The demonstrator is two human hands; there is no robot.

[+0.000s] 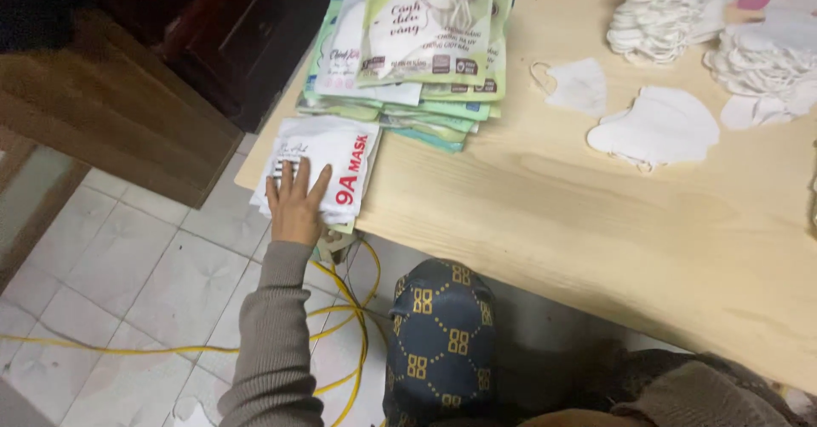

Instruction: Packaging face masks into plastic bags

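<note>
L hand [295, 199] flat, fingers spread, atop white mask packet [328, 165] at table [545, 223] corner; R hand out of view.

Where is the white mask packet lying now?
The white packet lies at the wooden table's left corner under the left hand, just below the pile of green packets.

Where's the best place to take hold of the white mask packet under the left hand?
Probably its near edge, from the floor side. The white packet lies flat, overhanging the table corner, with the left hand pressed on top, so fingers could slip beneath that overhang and pinch it.
</note>
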